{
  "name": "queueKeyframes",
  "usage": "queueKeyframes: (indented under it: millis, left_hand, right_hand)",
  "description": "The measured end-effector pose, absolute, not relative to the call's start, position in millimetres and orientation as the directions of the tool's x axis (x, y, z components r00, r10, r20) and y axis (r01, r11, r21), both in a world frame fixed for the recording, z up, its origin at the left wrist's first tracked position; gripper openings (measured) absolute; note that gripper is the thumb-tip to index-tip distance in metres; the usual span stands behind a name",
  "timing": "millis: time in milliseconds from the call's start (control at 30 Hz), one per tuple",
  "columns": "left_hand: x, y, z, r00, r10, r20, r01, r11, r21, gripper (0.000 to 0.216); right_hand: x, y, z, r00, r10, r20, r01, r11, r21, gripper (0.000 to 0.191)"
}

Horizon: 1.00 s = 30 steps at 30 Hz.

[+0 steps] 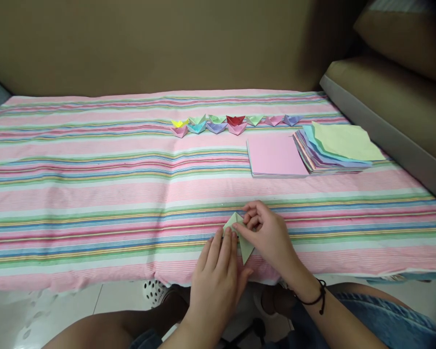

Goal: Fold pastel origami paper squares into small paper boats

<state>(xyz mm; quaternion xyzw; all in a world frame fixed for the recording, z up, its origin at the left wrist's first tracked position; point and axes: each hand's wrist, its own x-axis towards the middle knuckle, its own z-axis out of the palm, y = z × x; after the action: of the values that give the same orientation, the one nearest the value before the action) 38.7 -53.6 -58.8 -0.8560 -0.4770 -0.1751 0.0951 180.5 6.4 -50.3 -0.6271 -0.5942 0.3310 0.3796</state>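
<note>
A pale green folded paper piece (pixel 240 237) lies near the front edge of the striped cloth (pixel 94 194). My left hand (pixel 216 276) presses flat on its lower left part, fingers stretched out together. My right hand (pixel 267 232) pinches the paper's upper part, fingers curled on it. Both hands touch the same piece.
A row of several small folded paper boats (pixel 232 123) in mixed colours sits at the back middle. A pink paper stack (pixel 276 156) and a fanned stack of coloured sheets (pixel 336 145) lie at the right. A sofa cushion (pixel 396 102) borders the right side. White floor tiles (pixel 51 310) show below.
</note>
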Motion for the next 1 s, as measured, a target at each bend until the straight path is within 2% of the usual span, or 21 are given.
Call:
queueKeyframes:
  millis: [133,433,567,667,833,1000]
  left_hand:
    - [39.6,-53.7,-58.9,0.475,0.79,0.388,0.857,-0.515,-0.003,0.047]
    - [37.3,-51.5,-57.0,0.49,0.796,0.355,0.847,-0.531,0.021,0.047]
    - [37.8,-50.3,-57.9,0.48,0.803,0.353,0.853,-0.522,0.028,0.045]
    - [39.0,-48.5,-58.9,0.478,0.796,0.372,0.852,-0.522,0.023,0.042]
    - [39.4,-47.2,-57.2,0.483,0.789,0.379,0.842,-0.537,0.045,0.041]
    - [33.4,-48.7,-54.2,0.49,0.783,0.382,0.838,-0.544,0.04,0.043]
  right_hand:
    - [182.2,7.2,-47.5,0.023,1.0,0.012,0.466,0.0,-0.885,0.028]
    - [181.4,8.0,-50.7,0.039,0.998,0.046,0.5,0.02,-0.866,0.022]
    - [180.9,3.5,-54.0,-0.034,0.988,0.153,0.501,0.149,-0.852,0.014]
    - [181.6,0.0,-55.5,-0.078,0.976,0.205,0.552,0.214,-0.806,0.021]
    - [184.4,0.3,-51.7,-0.181,0.973,0.146,0.642,0.229,-0.731,0.027]
    - [184.5,1.8,-49.1,-0.183,0.975,0.122,0.678,0.215,-0.703,0.027]
